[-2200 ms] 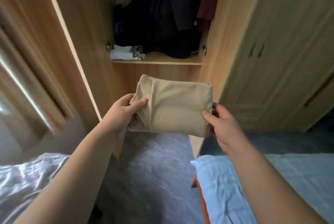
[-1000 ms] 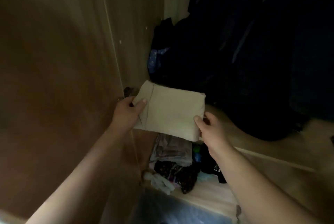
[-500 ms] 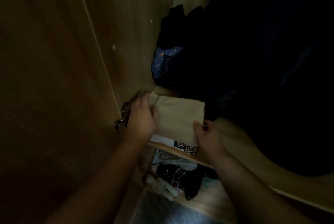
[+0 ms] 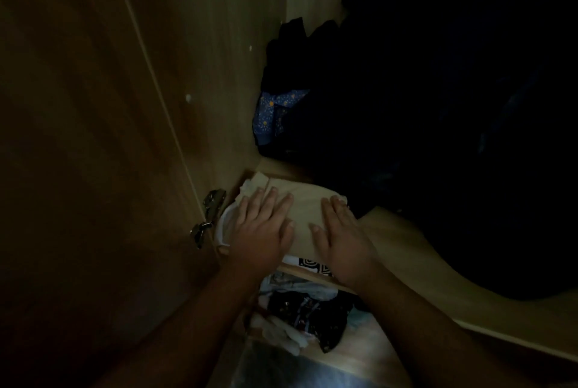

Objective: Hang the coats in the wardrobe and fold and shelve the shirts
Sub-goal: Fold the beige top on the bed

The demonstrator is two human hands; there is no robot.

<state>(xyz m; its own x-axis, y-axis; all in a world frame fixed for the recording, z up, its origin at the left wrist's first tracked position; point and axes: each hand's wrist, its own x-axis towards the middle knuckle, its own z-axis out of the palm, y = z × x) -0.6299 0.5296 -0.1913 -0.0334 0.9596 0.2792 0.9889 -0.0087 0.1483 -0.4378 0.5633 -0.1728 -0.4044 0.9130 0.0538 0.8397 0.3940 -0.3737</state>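
Head view, shirt: we see the folded beige shirt point(image 4: 300, 215) lying on the wardrobe shelf point(image 4: 406, 250), at the shelf's 9 o'clock end, tight against the wardrobe side wall point(image 4: 219, 74)
Head view, what lies under it: a white printed garment point(image 4: 309, 264) shows below its near edge, so we judge it is stacked on that garment to build one pile
Head view, left hand: our left hand point(image 4: 261, 232) lies flat, fingers spread wide, palm down on the shirt's 9 o'clock half, gripping nothing
Head view, right hand: our right hand point(image 4: 339, 240) lies flat and open on the 3 o'clock half, likewise gripping nothing
Head view, why so held: we judge both palms press to flatten the fold and square it
Head view, neighbours: dark hanging coats point(image 4: 422, 90) crowd the shelf from 12 to 3 o'clock, which leaves the corner as free room; a door hinge point(image 4: 209, 215) sits just beside the pile at 9 o'clock
Head view, below: loose clothes point(image 4: 300, 315) at 6 o'clock on a lower level
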